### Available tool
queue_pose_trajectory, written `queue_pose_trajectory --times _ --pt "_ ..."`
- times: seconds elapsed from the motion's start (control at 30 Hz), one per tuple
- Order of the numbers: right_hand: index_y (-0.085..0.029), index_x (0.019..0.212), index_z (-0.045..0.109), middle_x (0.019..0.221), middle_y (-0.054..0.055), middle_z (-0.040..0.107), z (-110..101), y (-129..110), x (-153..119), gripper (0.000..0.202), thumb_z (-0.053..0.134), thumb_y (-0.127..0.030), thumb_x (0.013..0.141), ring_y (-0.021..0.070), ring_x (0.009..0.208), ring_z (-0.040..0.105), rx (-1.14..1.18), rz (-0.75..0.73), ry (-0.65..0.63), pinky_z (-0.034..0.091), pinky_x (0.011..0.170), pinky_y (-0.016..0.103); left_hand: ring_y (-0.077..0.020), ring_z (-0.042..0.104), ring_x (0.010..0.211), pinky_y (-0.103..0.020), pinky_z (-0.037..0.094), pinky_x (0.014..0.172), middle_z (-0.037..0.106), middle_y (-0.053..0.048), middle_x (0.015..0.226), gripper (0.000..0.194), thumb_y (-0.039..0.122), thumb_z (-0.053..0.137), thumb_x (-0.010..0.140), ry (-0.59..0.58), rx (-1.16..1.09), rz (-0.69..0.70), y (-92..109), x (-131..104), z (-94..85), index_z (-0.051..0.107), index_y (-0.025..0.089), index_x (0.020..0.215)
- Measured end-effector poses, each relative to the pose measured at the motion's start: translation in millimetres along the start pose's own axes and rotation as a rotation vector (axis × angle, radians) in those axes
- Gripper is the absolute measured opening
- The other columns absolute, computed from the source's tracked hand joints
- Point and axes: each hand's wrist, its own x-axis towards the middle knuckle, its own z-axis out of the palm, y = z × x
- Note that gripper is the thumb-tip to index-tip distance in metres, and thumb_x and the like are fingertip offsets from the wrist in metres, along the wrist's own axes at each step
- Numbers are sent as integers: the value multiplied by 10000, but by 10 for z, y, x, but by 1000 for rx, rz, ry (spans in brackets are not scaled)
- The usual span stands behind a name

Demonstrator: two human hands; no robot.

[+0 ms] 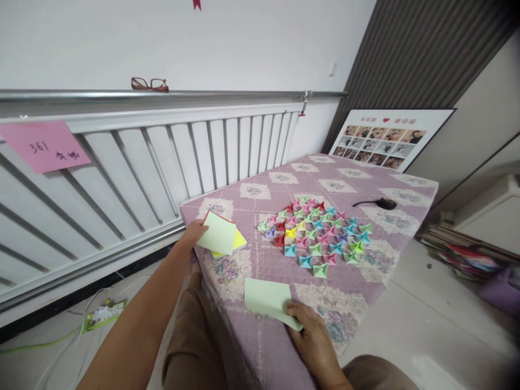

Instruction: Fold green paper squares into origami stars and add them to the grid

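My right hand (311, 330) pinches the right end of a pale green sheet of paper (266, 295) above the near part of the tablecloth. At the table's left edge, my left hand (197, 232) grips the left side of a stack of coloured paper (217, 233). A pale green sheet tops that stack, with yellow and red edges showing beneath; the thumb lies over it and the other fingers are hidden. Several small folded paper pieces (315, 249) in green, blue, pink, red and yellow stand in rows at the middle of the table.
A purple floral tablecloth (260, 260) covers the table. A black object with a cord (385, 203) lies at the right, and a photo board (382, 138) leans behind. Along the left runs a white radiator (203, 151), with glasses (149, 84) on the pipe above. A power strip (104, 315) lies on the floor.
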Motion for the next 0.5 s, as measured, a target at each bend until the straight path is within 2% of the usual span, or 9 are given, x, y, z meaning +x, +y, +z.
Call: queue_pose_trajectory --times 0.13,0.27,0.33,0.4,0.5 --pt "-240 878 624 1033 63 682 13 17 -9 116 552 -218 790 240 970 632 2 5 -6 499 808 389 -187 660 735 -246 491 648 714 -63 839 269 256 569 812 -11 -168 -39 81 -45 53 623 143 1050" --pt "-237 882 624 1035 65 680 21 27 -20 120 547 -215 793 239 983 627 4 6 -8 493 822 394 -166 662 778 -253 510 677 694 -65 952 307 259 465 914 -8 -262 -83 170 -122 260 525 161 1199" --pt "-235 876 624 1030 63 681 22 28 -22 116 548 -211 791 237 981 628 6 4 -9 492 825 393 -174 644 867 -296 522 743 652 -77 1057 304 280 468 932 -8 -245 -112 189 -203 394 512 174 1214" --pt "-235 877 623 1026 63 682 17 21 -21 116 552 -212 787 237 977 630 11 4 -8 494 820 391 -198 598 969 -389 523 818 580 -87 1152 326 336 536 911 -8 -184 -136 185 -307 505 537 156 1183" --pt "-235 877 619 1022 65 681 -1 0 -17 119 545 -208 787 237 969 631 25 6 -1 494 816 389 -205 585 994 -410 516 836 564 -90 1175 332 341 546 906 2 -26 -128 150 -466 550 539 155 1182"
